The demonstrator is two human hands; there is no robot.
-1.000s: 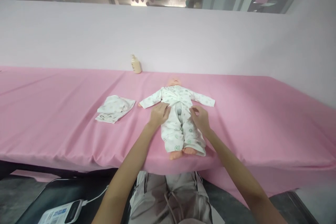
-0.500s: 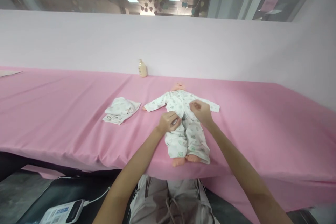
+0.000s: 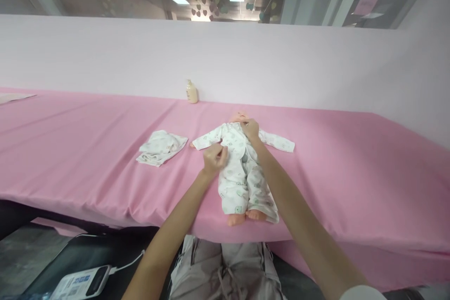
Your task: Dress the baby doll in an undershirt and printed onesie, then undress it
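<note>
A baby doll (image 3: 236, 219) lies on its back, its feet toward me and its arms spread. It wears a white printed shirt (image 3: 232, 140) and matching trousers (image 3: 233, 192). My left hand (image 3: 214, 159) is closed at the shirt's lower left edge, the fingers bent against the cloth. Up by the collar, my right hand (image 3: 251, 130) pinches the shirt front just below the doll's head (image 3: 239, 116). Its fingertips are partly hidden, and my right forearm covers part of the shirt's right side.
A pink sheet (image 3: 105, 150) covers the long table. Left of the doll lies a folded white printed cloth (image 3: 161, 147). A pump bottle (image 3: 191, 92) stands against the white wall (image 3: 140, 56). A white device (image 3: 82, 283) with a cable rests at lower left.
My right hand has moved up and left from the shirt's middle to the collar. My left hand has shifted slightly left and up. The shirt front now lies further over the waist.
</note>
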